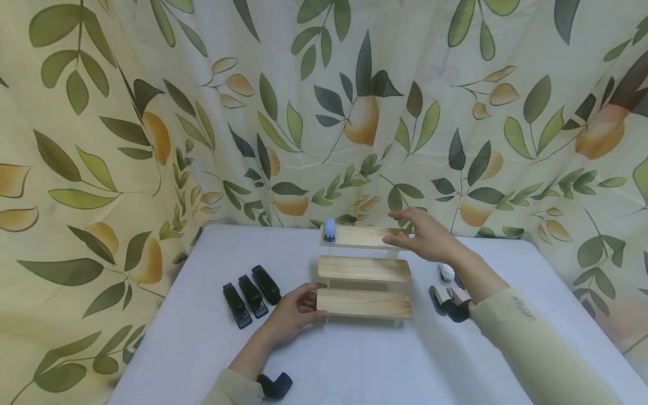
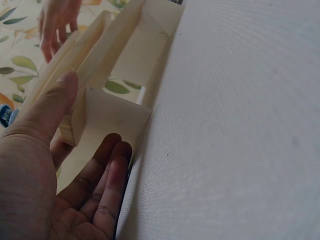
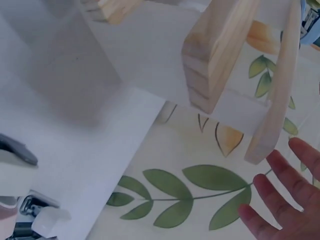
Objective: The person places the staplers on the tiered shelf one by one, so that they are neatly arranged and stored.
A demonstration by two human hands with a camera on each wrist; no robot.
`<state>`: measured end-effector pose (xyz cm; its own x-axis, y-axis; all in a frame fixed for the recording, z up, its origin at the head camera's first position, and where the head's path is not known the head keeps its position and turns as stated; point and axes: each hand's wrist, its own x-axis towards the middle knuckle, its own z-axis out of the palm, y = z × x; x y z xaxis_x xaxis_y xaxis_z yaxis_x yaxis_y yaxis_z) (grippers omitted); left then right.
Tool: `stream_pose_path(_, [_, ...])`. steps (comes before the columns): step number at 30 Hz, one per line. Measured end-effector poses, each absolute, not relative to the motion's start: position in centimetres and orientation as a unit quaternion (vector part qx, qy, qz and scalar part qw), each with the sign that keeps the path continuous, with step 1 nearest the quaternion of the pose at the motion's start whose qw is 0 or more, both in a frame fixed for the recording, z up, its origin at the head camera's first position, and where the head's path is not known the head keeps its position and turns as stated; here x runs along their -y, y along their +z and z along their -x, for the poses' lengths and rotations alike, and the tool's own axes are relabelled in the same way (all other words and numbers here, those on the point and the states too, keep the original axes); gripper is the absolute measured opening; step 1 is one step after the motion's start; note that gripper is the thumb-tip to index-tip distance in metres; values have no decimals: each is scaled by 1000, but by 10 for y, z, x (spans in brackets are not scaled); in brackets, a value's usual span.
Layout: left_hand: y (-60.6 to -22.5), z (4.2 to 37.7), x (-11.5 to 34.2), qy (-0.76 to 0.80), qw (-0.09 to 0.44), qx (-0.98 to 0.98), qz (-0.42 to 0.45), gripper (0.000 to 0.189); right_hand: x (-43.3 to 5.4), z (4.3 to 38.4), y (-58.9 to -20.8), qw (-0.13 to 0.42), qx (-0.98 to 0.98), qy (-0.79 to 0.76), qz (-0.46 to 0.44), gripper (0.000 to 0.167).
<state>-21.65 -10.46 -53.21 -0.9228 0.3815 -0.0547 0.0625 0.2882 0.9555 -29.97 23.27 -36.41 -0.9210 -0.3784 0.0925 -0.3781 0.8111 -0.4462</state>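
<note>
A three-step wooden display stand (image 1: 364, 270) with pale boards on whitish supports stands on the table. On the left end of its top board sits a small light-blue stapler (image 1: 330, 230). My left hand (image 1: 296, 312) pinches the left end of the lowest board; in the left wrist view its thumb (image 2: 62, 95) lies along the wood and the other fingers bend loosely below. At the right end of the top board is my right hand (image 1: 427, 236), fingers spread and fairly straight. The right wrist view has its fingertips (image 3: 277, 162) right at that board's edge.
Three black staplers (image 1: 251, 295) lie side by side to the left of the stand. Several white, pink and dark staplers (image 1: 445, 295) sit to the right, partly behind my right forearm. A leaf-and-fruit patterned curtain (image 1: 324, 112) hangs behind the white-covered table (image 1: 364, 365).
</note>
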Motion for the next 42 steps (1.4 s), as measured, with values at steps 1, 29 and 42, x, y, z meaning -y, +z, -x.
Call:
stream_pose_path(1, [-532,217,105,580,137,-791,-140,60,-235,300,-364,1,-952,-234,199,76])
stream_pose_path(29, [-536,217,107,580,136,-791,-139,61,-295,287,-386,28,-964,-225,141,79])
stream_pose_path(42, [-533,218,107,580,133,-792,-139,59,-315,286,-409,48,-967,-211,132,75])
